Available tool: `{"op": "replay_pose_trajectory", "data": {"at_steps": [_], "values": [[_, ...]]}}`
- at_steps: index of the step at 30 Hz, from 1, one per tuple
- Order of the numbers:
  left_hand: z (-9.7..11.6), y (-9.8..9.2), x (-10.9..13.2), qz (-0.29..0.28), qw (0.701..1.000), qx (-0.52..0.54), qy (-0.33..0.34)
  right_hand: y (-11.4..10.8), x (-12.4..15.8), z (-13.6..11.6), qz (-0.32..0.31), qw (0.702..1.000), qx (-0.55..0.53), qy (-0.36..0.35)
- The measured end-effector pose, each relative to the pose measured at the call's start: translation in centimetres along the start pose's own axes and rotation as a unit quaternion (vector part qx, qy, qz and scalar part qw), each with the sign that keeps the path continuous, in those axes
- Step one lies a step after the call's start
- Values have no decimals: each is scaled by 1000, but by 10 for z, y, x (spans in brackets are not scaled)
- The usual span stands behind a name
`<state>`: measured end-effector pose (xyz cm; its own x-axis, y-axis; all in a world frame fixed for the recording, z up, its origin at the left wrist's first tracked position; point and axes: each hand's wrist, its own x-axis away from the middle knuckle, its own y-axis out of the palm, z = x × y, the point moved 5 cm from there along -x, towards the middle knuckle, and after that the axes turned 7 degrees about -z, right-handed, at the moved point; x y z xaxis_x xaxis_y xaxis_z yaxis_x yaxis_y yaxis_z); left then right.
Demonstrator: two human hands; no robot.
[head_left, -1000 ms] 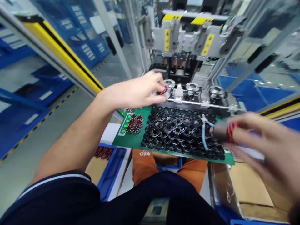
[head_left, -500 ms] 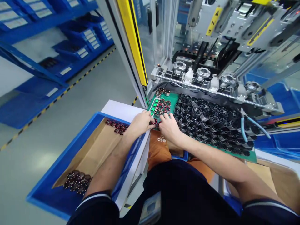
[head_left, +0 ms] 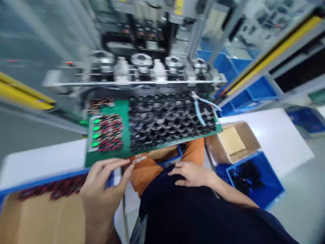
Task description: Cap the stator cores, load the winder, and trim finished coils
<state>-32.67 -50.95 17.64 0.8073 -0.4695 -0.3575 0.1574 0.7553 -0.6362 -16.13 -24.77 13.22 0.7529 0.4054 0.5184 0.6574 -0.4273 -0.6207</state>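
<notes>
My left hand (head_left: 104,189) hovers just off the front edge of the green mat (head_left: 125,127), empty, thumb and fingers apart. On the mat's left side sits a cluster of small wire-wound rings (head_left: 110,132), red and copper coloured, beside a pale strip with green lights (head_left: 95,132). My right hand (head_left: 191,174) is held over my lap against the dark shirt, fingers loosely spread with nothing seen in them. Rows of black ring-shaped parts (head_left: 162,122) cover the rest of the mat. Pliers with light blue handles (head_left: 199,110) lie on top of them.
Behind the mat runs a machine rail (head_left: 139,83) with metal round holders (head_left: 141,61). At lower left, a blue bin holds cardboard (head_left: 48,217) and more wound rings (head_left: 58,186). To the right are a cardboard box (head_left: 250,139) and a blue bin (head_left: 273,181) with black parts.
The view has swung to the right. Both hands have left the wound rings; the left drew back from the mat, and the right moved down to my lap.
</notes>
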Motion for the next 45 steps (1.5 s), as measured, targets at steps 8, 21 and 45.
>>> {"op": "replay_pose_trajectory", "data": {"at_steps": [8,21,45], "values": [[143,231,15,-422,885,146,133,61,227,213,192,897,-204,342],[308,565,-47,-559,757,-251,225,74,194,370,296,838,-313,334],[283,362,-44,-547,697,463,-28,53,284,251,554,638,-521,119]]}}
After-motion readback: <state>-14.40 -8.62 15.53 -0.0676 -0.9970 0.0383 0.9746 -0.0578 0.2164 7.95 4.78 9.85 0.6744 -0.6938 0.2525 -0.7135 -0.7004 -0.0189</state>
